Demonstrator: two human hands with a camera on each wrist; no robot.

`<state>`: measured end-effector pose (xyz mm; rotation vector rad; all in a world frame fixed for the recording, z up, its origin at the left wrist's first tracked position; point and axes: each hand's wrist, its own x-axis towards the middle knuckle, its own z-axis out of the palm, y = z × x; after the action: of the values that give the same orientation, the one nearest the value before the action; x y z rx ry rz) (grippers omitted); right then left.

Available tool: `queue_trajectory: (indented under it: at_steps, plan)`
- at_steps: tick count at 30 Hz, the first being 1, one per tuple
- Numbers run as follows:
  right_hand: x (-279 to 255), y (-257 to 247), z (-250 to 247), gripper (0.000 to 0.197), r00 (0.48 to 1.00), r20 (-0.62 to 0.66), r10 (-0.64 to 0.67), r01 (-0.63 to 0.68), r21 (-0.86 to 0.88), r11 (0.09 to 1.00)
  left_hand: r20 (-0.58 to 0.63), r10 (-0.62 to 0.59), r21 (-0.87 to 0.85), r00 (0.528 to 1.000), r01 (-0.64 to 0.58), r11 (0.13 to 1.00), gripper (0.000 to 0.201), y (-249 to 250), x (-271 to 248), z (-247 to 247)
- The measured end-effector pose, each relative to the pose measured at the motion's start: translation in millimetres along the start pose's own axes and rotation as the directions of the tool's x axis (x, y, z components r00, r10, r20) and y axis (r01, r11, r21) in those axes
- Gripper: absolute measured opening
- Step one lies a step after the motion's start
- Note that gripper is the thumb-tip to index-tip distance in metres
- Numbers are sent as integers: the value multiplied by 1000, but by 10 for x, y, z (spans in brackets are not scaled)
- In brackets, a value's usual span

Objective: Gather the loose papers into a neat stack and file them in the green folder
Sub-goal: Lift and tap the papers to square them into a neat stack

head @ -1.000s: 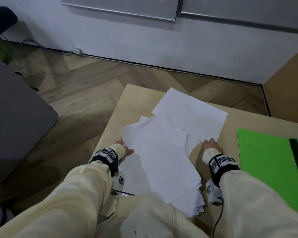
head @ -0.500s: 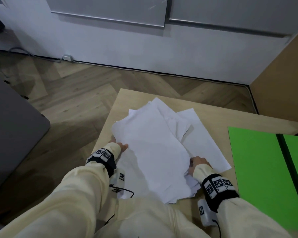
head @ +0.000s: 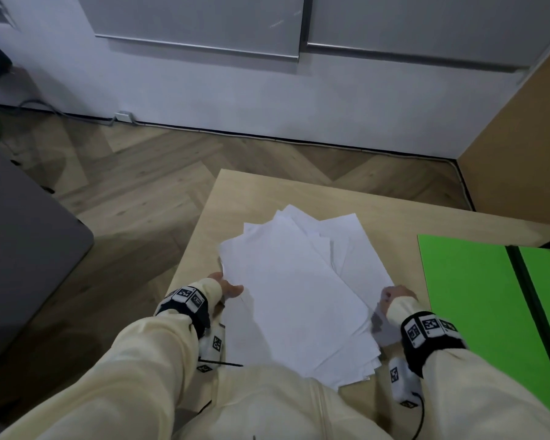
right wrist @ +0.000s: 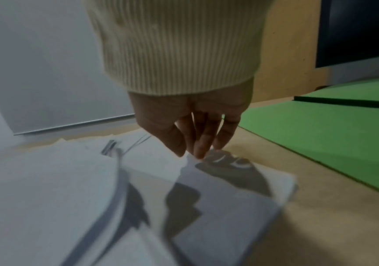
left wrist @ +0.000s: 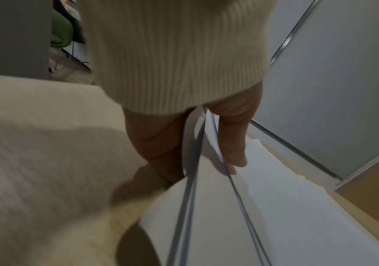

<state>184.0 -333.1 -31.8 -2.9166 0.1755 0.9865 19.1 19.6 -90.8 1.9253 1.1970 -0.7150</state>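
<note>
Loose papers [head: 302, 293]: fanned pile on desk [head: 254, 192], beside green folder [head: 477, 300]. Left hand [head: 226, 285] pinches the left edge; right hand [right wrist: 191, 129] pinches a right-side sheet. Advice: square edges inward before lifting.
</note>
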Motion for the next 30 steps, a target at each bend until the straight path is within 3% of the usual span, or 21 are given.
queue_trajectory:
  at_steps: [1, 3, 4, 6, 8, 10, 13, 15, 19, 22, 23, 25, 30]
  plan:
    - [22, -2, 53, 8, 998, -55, 13, -9, 71, 997, 5, 7, -14, 1000, -7, 1000, 87, -18, 51, 36]
    - [57, 4, 158, 34, 989, -142, 35, 3, 260, 966, 9, 30, -50, 1000, -30, 998, 84, 47, -90, 46]
    - [24, 9, 185, 38, 988, -153, -8, 50, 273, 961, 6, 36, -55, 999, -36, 998, 81, 85, -171, 46]
    - [-84, -7, 199, 26, 983, -167, -75, 112, 224, 968, -12, 40, -47, 999, -40, 998, 76, 145, -293, 55]
    - [-164, -22, 219, 34, 977, -197, -88, 142, 283, 948, -19, 33, -88, 999, -35, 995, 73, 177, -366, 67]
    - [-190, -86, 210, 50, 982, -179, -60, 118, 330, 937, -37, 44, -140, 998, -49, 989, 74, 197, -404, 89]
    - [-251, -140, 123, 41, 998, -70, 8, 22, 412, 911, -63, 92, -251, 994, -105, 962, 63, 234, -447, 123]
    - [-261, -157, 80, 46, 1000, -6, -16, 17, 393, 919, -82, 125, -263, 989, -142, 954, 54, 275, -506, 138]
    - [-299, -189, 190, 78, 998, 66, -20, 6, 213, 977, -107, 167, -295, 980, -192, 936, 47, 309, -541, 167]
    - [-377, -211, 223, 48, 985, 141, -98, 76, 154, 985, -106, 157, -301, 982, -182, 936, 49, 306, -551, 177]
    - [-388, -224, 236, 49, 980, 164, -117, 93, 147, 985, -106, 155, -301, 982, -180, 936, 48, 304, -552, 176]
    - [-395, -256, 273, 70, 975, 183, -127, 92, 186, 978, -94, 155, -309, 983, -176, 935, 48, 296, -556, 174]
    - [-503, -337, 341, 78, 996, -1, 89, -86, 272, 958, -95, 126, -278, 987, -148, 949, 52, 307, -623, 156]
